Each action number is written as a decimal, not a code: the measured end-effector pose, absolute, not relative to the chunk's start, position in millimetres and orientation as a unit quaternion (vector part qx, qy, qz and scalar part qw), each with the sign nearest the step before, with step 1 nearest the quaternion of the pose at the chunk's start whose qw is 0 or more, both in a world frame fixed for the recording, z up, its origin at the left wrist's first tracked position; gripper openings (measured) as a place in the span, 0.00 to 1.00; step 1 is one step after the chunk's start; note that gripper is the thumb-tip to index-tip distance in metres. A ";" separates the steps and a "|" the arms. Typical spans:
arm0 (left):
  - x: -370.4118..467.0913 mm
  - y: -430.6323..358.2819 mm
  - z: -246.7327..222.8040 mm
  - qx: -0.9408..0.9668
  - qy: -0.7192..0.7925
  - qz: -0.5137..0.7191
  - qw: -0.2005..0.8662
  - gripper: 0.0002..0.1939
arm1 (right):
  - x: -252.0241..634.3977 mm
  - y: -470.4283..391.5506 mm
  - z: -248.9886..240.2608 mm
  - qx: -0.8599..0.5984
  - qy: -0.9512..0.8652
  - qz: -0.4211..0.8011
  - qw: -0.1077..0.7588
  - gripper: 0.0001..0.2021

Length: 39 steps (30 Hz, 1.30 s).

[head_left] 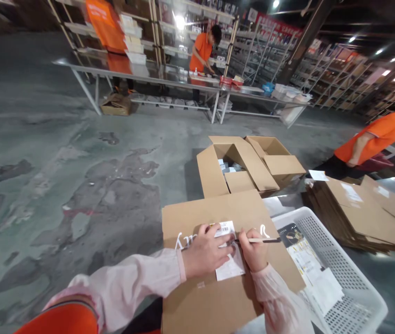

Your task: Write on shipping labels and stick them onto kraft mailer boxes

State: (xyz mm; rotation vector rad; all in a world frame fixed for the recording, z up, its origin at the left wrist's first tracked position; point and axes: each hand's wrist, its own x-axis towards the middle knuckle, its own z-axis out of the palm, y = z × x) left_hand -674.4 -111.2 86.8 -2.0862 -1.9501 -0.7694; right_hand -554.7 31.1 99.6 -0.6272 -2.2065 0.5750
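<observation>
A flat cardboard box (214, 297) with white lettering lies right in front of me. On it lies a white paper slip (230, 266) with a barcode. My left hand (206, 253) presses down on the slip. My right hand (255, 253) holds a pen (263, 240), its tip near the slip. Both arms wear pale pink sleeves.
A white plastic basket (353, 297) with papers stands to my right. Beyond it lies a stack of flattened cartons (360, 213). Open cardboard boxes (242, 164) sit on the floor ahead. People in orange work at long metal tables (155, 76) and at the right.
</observation>
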 end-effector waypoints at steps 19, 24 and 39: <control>-674.0 -111.4 87.9 -0.702 -0.656 -0.261 0.093 0.10 | -555.9 32.8 100.3 -0.250 -0.874 0.217 0.357 0.20; -674.1 -111.0 87.2 -0.705 -0.653 -0.263 0.088 0.11 | -555.9 33.2 100.3 -0.251 -0.871 0.233 0.353 0.20; -673.4 -110.4 85.5 -0.704 -0.651 -0.271 0.086 0.11 | -556.1 32.0 101.2 -0.268 -0.844 0.278 0.373 0.20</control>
